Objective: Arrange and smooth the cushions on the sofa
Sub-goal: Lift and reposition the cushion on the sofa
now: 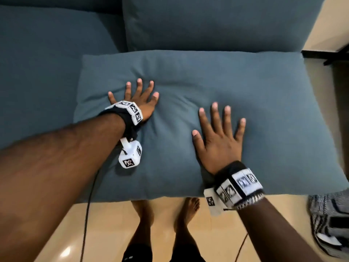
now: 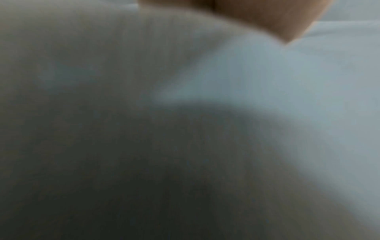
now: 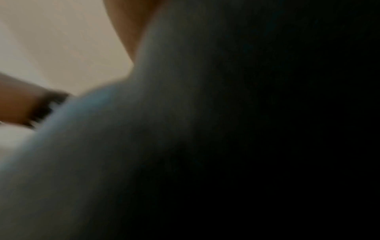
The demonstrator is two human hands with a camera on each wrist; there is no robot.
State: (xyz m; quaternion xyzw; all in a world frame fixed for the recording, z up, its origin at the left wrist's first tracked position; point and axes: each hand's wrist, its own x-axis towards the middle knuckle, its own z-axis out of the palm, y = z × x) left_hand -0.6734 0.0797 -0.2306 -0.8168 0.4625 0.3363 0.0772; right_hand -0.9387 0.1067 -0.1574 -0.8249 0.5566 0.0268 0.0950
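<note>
Cushion (image 1: 188,87) is a big blue-grey one lying flat on the sofa (image 1: 37,63) seat, its front edge hanging over the floor, with the upright back cushion (image 1: 207,21) right behind it. Both palms are flat on top: left hand (image 1: 140,100) toward the left side, right hand (image 1: 220,140) nearer the middle and front, fingers spread straight on each, gripping nothing. Fabric dents and puckers around the left palm, so I'd guess it's soft, loosely filled and light, and not slippery. For shifting it I'd grab the corners or side seams; flat sweeps outward should sort the creases. No brand or readable writing anywhere, just black-and-white marker squares on the wrist bands (image 1: 238,183). Both wrist views are blur and dark fabric.
</note>
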